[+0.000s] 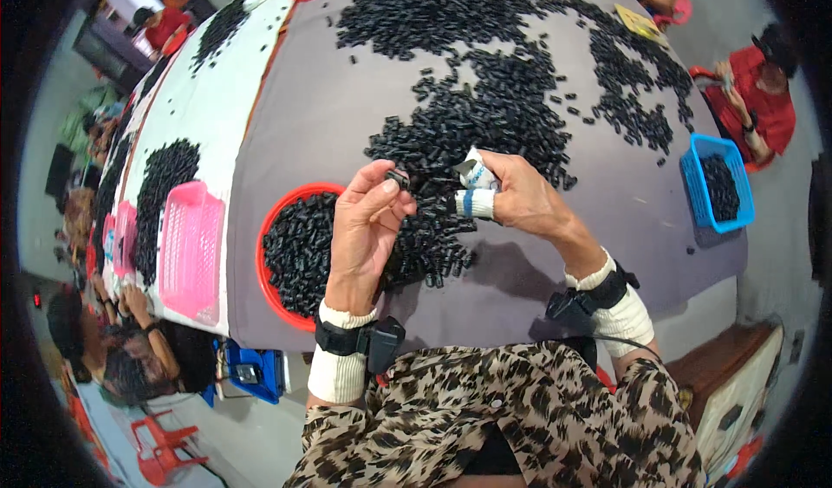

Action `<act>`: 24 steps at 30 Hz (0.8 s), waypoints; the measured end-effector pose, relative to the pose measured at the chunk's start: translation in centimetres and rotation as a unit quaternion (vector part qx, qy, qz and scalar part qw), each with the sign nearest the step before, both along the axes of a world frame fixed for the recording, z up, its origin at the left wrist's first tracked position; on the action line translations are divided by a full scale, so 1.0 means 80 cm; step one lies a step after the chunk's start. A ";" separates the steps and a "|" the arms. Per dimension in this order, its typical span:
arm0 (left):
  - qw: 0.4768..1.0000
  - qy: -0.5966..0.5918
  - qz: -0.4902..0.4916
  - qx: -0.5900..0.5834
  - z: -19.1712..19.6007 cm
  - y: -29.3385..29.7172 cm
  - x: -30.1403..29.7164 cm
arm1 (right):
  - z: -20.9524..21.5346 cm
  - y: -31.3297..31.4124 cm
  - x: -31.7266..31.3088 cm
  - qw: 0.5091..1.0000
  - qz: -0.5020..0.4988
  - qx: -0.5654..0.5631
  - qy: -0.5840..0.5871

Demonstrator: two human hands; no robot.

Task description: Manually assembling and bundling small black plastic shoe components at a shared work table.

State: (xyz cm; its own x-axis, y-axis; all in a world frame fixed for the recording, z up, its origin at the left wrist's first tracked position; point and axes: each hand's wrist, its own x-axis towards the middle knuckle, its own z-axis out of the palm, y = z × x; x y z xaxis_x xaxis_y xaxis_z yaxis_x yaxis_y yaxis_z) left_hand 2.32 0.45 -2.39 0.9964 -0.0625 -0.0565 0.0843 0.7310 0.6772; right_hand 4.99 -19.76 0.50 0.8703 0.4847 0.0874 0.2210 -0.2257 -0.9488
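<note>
My left hand (362, 237) pinches a small black plastic part (399, 178) between thumb and fingertips, above the grey-covered table (537, 297). To its right, my right hand (530, 200) is closed, with white wrapping (478, 174) at its fingertips and a white finger sleeve (475, 203) with a blue band. What the right fingers hold, if anything, is too small to make out. Beneath and beyond both hands spreads a large pile of similar black parts (485, 124). Beside my left wrist stands a round red basin (263, 258) filled with black parts, partly hidden by that hand.
A blue basket (693, 185) with black parts stands at the table's right edge. Pink baskets (192, 250) sit on a white-covered table at left. A yellow object (641, 25) lies far right. Other people (752, 98) sit around the tables. A red stool (165, 449) stands lower left.
</note>
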 end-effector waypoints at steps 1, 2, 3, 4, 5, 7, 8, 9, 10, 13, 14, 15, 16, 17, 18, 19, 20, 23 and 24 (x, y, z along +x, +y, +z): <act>1.000 -0.006 0.013 -0.002 0.009 0.003 -0.005 | 0.007 0.012 -0.002 1.000 0.013 -0.002 -0.006; 0.999 -0.020 0.019 -0.024 0.016 0.005 -0.010 | 0.014 0.024 -0.004 1.000 0.014 0.025 -0.004; 0.998 -0.032 0.023 -0.046 0.021 0.009 -0.014 | 0.022 0.034 -0.007 0.999 0.014 0.051 0.001; 0.998 -0.056 0.008 -0.038 0.024 0.014 -0.018 | 0.037 0.043 -0.012 0.997 0.026 0.061 0.043; 0.997 -0.060 0.015 -0.041 0.027 0.016 -0.022 | 0.039 0.051 -0.012 0.997 0.034 0.057 0.039; 0.996 -0.079 0.029 -0.005 0.036 0.007 -0.028 | 0.042 0.057 -0.014 0.996 0.020 0.076 0.034; 0.996 -0.088 0.032 -0.003 0.039 0.004 -0.029 | 0.043 0.058 -0.012 0.997 0.014 0.077 0.014; 0.995 -0.088 0.034 -0.007 0.038 0.007 -0.031 | 0.046 0.061 -0.012 0.997 0.016 0.072 0.014; 0.995 -0.091 0.027 -0.004 0.038 0.011 -0.032 | 0.048 0.063 -0.012 0.997 0.013 0.069 0.012; 0.996 -0.084 0.019 -0.016 0.040 0.018 -0.033 | 0.054 0.068 -0.008 0.998 0.018 0.061 -0.010; 0.997 -0.075 0.014 -0.021 0.038 0.020 -0.034 | 0.054 0.068 -0.006 0.998 0.026 0.055 -0.015; 0.997 -0.068 0.008 -0.026 0.037 0.021 -0.035 | 0.055 0.069 -0.005 0.998 0.034 0.050 -0.021; 0.997 -0.068 0.000 -0.023 0.035 0.022 -0.037 | 0.060 0.070 -0.007 0.997 0.038 0.071 -0.008; 0.997 -0.067 0.002 -0.025 0.034 0.022 -0.038 | 0.060 0.071 -0.006 0.997 0.039 0.069 -0.007; 0.997 -0.058 -0.026 -0.033 0.034 0.022 -0.039 | 0.061 0.072 -0.006 0.995 0.054 0.079 0.006; 0.997 -0.049 -0.053 -0.041 0.035 0.022 -0.041 | 0.061 0.073 -0.006 0.993 0.069 0.089 0.020; 0.994 -0.067 -0.073 -0.052 0.032 0.023 -0.042 | 0.062 0.074 -0.006 0.993 0.071 0.088 0.021; 0.995 -0.047 -0.074 -0.045 0.036 0.023 -0.044 | 0.059 0.074 -0.003 0.995 0.052 0.083 0.014; 0.995 -0.046 -0.072 -0.045 0.038 0.023 -0.045 | 0.056 0.074 -0.001 0.995 0.033 0.097 0.009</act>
State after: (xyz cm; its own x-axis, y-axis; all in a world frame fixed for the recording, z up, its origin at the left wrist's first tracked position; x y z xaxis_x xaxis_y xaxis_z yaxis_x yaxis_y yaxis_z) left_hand -1.25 2.29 0.64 0.9775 -0.2056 0.0477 0.1326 0.7740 0.6192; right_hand 4.89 -13.86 5.02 0.8395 0.5165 0.1689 0.2110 -0.0234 -0.9772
